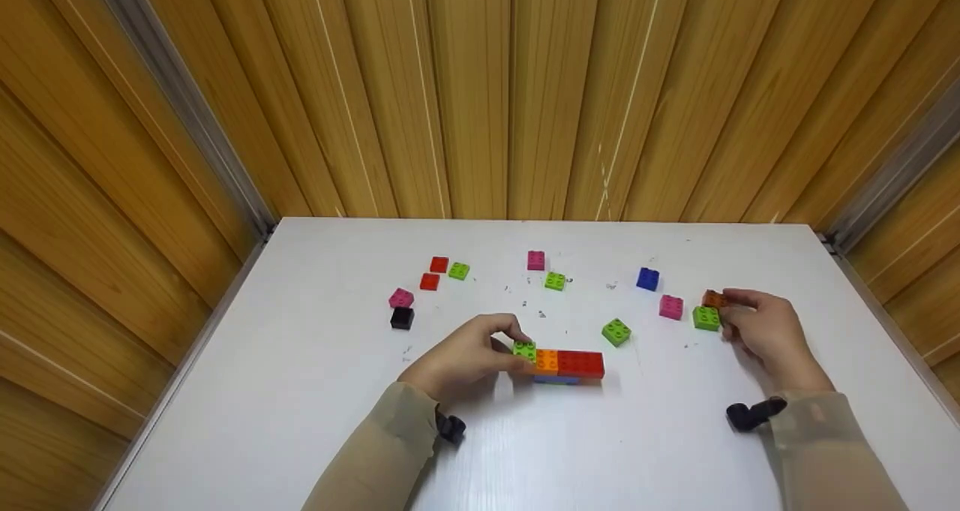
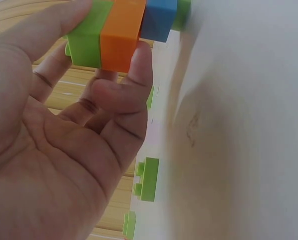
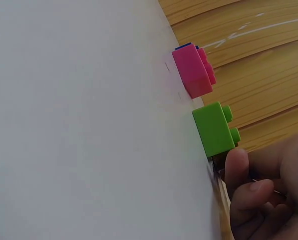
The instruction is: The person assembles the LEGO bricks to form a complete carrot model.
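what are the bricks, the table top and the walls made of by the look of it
The bricks, such as the orange brick that the left hand holds: probably moulded plastic, with solid bright colour, smooth faces and round studs. The table top: a white, smooth sheet with a faint sheen, perhaps laminate or painted board; I cannot tell which. The walls: ribbed panels with a wood-grain look, either real wood or a printed finish.

Bare table in front; loose bricks crowd the far half.

A green brick, orange brick and red brick sit on a white table.
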{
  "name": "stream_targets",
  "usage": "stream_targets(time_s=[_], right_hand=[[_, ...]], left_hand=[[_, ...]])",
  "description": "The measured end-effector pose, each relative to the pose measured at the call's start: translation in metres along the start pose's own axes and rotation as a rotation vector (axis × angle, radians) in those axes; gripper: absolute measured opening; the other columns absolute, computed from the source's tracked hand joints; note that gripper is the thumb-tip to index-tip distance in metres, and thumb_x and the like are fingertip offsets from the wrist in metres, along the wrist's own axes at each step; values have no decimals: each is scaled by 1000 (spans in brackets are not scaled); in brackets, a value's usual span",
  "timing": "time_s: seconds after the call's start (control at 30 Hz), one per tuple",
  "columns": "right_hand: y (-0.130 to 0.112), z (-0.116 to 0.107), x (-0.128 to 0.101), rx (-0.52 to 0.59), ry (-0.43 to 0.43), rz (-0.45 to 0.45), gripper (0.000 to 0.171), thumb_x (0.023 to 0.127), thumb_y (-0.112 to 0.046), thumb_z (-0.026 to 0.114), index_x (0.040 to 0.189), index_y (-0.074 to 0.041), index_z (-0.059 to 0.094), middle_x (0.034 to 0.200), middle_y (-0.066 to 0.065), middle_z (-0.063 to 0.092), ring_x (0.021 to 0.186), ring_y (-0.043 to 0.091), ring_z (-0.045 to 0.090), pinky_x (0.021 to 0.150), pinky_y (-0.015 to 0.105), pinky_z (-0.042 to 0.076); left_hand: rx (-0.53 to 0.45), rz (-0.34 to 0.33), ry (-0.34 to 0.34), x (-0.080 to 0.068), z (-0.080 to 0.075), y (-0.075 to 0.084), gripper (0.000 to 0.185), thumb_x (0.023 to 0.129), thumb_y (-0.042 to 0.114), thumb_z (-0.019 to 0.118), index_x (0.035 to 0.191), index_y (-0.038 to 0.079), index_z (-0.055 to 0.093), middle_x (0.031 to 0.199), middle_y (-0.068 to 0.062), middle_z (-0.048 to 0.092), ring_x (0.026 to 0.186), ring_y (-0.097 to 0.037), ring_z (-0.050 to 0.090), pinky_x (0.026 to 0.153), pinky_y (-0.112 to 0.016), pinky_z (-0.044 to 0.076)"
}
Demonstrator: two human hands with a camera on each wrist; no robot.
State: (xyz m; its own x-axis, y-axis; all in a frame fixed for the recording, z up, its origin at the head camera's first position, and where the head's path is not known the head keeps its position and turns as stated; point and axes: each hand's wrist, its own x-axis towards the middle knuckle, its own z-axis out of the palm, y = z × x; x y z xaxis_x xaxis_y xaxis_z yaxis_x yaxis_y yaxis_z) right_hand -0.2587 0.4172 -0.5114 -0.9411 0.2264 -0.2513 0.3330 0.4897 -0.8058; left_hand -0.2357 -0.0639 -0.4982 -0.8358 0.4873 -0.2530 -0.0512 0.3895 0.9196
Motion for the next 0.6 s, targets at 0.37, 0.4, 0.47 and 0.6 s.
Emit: stream_targets(time_s=[0.37,0.4,0.47,0.6], right_hand=[[-16,-3,-3,3,108,12,63,114,-40,63,167,-7,51,164,22,55,93,13,67,72,27,57],[-18,-2,-4,13,105,14,65,114,-43,63,167,-8,50,164,22,54,97,15,67,74,27,58],[-22,0,-5,29,98,12,66,114,-46,62,167,-8,50,165,21,53,106,19,65,78,26,59],[-30,6,-9,50,74,-16,63,114,-41,63,165,-6,51,167,23,51,126,27,60,85,17,58]], left_hand=[[20,19,8,1,0,0,24,91,37,96,107,32,79,136,15,73,116,-22,73,115,-51,50],[21,15,9,1,0,0,24,91,38,96,107,32,79,136,15,74,115,-22,73,116,-52,50],[21,0,10,1,0,1,25,91,39,97,107,33,79,136,15,74,115,-23,73,116,-53,50],[20,-13,11,1,1,1,26,90,40,97,107,33,79,134,15,75,115,-23,73,118,-54,49]])
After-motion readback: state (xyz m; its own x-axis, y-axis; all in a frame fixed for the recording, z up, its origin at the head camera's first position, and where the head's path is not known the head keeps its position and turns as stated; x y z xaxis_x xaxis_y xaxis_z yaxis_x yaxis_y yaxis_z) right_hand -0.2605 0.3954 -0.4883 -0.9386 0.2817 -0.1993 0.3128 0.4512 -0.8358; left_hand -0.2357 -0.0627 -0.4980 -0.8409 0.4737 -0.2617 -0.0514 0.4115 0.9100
